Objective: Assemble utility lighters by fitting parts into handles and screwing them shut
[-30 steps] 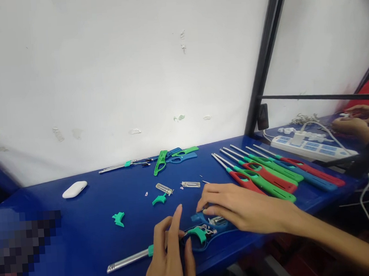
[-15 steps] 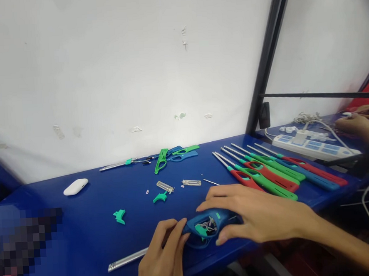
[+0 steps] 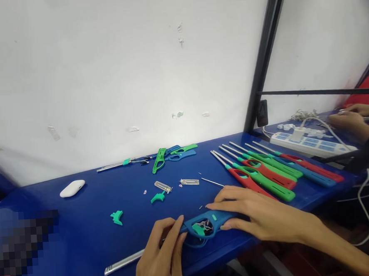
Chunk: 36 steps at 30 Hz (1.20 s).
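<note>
A blue lighter [image 3: 219, 216], the long-nozzle kind, lies along the near edge of the table, its silver tube [image 3: 123, 261] pointing left. My left hand [image 3: 162, 252] pinches it where the tube meets the body. Over the handle end my right hand [image 3: 254, 215] is closed, thumb at the near side and fingers on the far side. Through the handle's opening show a teal trigger [image 3: 198, 229] and loose wires. Beyond the hands lie two teal triggers [image 3: 158, 197] [image 3: 117, 217] and two clear lighter inserts [image 3: 163, 186] [image 3: 189, 182].
Several finished-looking lighters [image 3: 268, 172] in red, green and blue lie at the right. Handle shells [image 3: 159, 160] and metal tubes [image 3: 114, 165] rest along the wall. A white earbud case [image 3: 72, 188], a screwdriver [image 3: 212, 182], a power strip [image 3: 311, 142] and another person's hands [image 3: 349, 121] are also visible.
My right hand has shifted back along the handle, and the lighter's shell sits flatter, its halves closer together. A tiny metal piece now shows on the table beyond it. The view moved slightly.
</note>
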{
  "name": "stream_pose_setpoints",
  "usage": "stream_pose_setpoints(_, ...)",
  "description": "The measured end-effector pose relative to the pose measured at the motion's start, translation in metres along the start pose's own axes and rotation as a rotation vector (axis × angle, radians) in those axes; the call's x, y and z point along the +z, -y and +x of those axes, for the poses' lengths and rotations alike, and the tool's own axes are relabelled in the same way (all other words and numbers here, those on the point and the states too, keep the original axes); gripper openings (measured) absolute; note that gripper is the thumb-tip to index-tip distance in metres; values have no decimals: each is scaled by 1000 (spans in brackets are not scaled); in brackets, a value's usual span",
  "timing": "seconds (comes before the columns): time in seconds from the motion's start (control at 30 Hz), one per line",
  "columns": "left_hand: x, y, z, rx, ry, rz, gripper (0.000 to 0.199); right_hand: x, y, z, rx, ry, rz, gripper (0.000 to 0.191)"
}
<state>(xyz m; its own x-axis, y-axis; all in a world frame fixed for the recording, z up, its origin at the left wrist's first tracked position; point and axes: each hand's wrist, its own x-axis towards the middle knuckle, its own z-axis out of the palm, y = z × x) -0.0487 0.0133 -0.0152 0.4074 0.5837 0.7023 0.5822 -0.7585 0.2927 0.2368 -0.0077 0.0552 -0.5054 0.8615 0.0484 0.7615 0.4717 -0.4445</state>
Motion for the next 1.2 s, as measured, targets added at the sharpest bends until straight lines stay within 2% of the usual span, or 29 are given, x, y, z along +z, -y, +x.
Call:
stream_pose_setpoints(0.3, -1, -1, -2, -15, 34, -32, 29, 2, 1, -3, 32, 25, 48, 49)
stream_pose_setpoints(0.6, -5, -3, 0, -36, 18, -47, 28, -3, 4, -3, -20, -58, 45, 42)
stream_pose_setpoints(0.73, -12, 2, 0, -39, 14, 11, 29, -2, 7, -3, -34, -75, 71, 39)
stream_pose_setpoints(0.97, -25, 14, -2, -4, 59, 130, 24, 7, 11, -6, -64, -88, 60, 44)
stream_pose_setpoints(1.2, -22, 8, 1, 7, -54, 101, 31, 9, 13, -5, -102, -133, 84, 38)
